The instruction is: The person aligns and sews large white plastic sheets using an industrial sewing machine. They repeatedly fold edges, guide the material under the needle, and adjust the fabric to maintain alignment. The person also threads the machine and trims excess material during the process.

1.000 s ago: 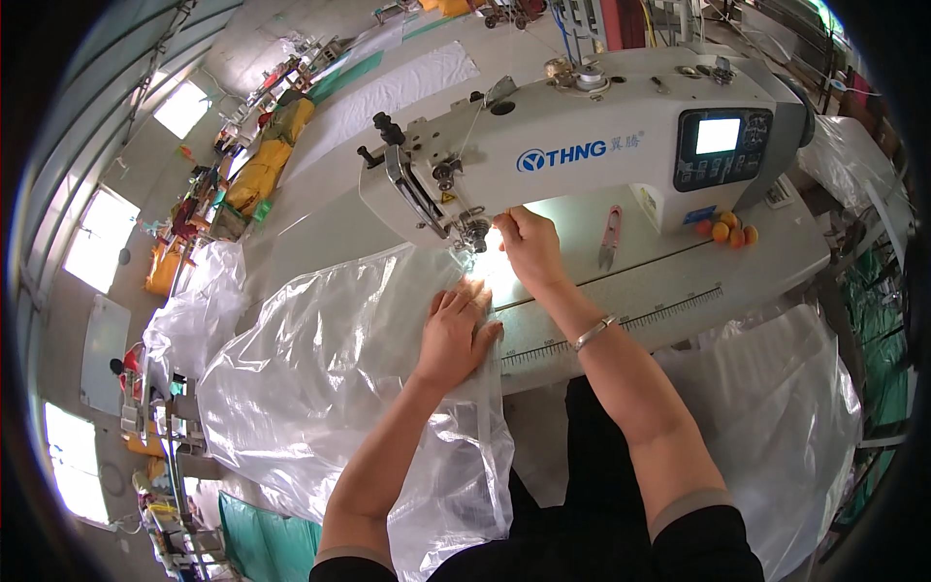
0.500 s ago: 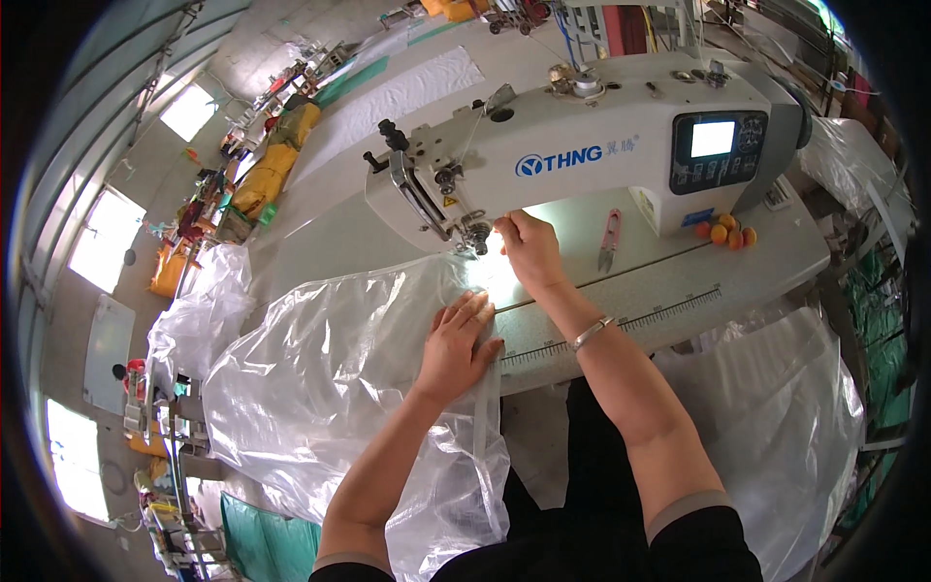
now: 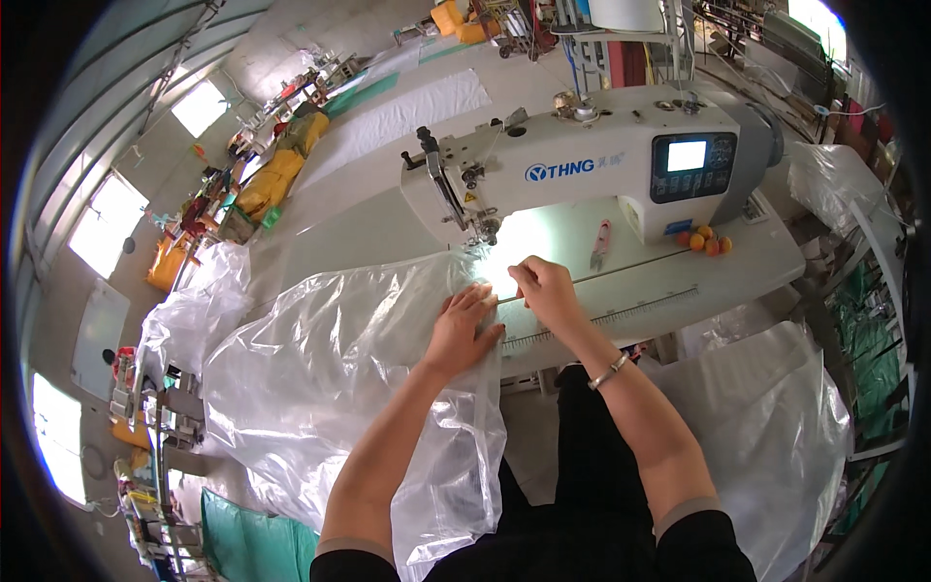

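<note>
Touching one plastic sheet (image 3: 330, 339): one left hand (image 3: 462, 332)

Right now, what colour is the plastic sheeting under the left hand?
The plastic sheeting is whitish, translucent; best seen in the head view.

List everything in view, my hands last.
Sewing table: one, pale, centre.
Industrial sewing machine: one, white, on table.
Plastic sheet: one, translucent, left of centre.
Thread snips: one, pink, on table.
Small fruits: about five, orange, on table.
Ruler scale: one, black, table edge.
Loose sheeting: one heap, translucent, lower right.
Tarp-like sheet: one, green, lower left.
Bundles: several, yellow, upper left.
Windows: three, white, far left.
Bracelet: one, silver, right wrist.
Left hand: one, bare, on plastic sheet.
Right hand: one, bare, centre.
</note>
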`<action>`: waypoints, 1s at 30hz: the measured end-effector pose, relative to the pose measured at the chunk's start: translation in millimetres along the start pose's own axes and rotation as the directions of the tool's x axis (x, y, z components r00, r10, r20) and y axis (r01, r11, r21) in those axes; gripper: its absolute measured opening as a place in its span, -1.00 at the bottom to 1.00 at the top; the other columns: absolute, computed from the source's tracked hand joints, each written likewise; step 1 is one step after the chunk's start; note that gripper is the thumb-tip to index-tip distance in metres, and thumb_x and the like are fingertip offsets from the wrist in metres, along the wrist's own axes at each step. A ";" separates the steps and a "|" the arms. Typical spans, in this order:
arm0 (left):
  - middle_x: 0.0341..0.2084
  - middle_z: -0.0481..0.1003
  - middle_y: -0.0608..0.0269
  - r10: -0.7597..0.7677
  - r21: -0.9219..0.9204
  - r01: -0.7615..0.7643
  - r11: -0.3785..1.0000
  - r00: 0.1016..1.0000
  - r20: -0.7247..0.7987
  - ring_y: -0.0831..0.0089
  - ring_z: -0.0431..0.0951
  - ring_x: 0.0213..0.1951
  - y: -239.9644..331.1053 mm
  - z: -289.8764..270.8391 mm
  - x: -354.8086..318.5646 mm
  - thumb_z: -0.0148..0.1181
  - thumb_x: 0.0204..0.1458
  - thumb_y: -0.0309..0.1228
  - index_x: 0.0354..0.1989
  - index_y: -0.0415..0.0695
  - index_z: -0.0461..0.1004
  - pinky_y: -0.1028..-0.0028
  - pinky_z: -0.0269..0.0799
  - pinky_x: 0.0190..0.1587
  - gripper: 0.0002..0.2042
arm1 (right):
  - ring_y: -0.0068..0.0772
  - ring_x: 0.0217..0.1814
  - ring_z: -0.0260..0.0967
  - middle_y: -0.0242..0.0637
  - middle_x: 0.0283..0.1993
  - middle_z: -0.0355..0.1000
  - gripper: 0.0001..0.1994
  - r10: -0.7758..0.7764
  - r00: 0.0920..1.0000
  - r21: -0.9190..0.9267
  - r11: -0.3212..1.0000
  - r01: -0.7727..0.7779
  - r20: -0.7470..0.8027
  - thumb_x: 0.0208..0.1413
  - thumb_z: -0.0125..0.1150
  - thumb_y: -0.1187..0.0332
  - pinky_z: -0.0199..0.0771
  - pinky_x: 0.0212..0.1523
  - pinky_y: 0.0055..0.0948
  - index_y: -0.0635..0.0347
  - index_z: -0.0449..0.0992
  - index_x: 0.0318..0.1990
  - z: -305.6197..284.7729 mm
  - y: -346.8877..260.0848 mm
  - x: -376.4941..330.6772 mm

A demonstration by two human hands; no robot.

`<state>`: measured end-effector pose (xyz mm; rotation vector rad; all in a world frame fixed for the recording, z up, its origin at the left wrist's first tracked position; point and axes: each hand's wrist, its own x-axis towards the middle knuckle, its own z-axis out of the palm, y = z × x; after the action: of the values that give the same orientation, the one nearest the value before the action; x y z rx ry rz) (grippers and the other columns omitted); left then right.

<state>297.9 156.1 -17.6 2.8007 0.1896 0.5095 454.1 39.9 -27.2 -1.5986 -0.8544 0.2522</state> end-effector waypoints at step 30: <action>-0.56 0.49 0.29 -0.675 -0.598 0.587 0.545 0.731 0.102 0.62 0.46 -0.42 147.5 -6.1 -195.6 0.31 -0.03 -0.46 -0.22 -0.31 0.51 0.52 0.41 -0.38 -0.77 | -0.55 -0.14 0.39 -0.38 -0.13 0.43 -0.61 0.244 0.553 0.264 0.683 -0.681 0.796 0.35 -0.12 0.10 0.42 -0.03 -0.44 0.20 0.38 0.11 31.1 3.6 -264.2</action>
<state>125.3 -17.4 -30.9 1.8722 0.8802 0.4656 251.2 -106.8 -117.1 -1.1049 -0.7590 1.5031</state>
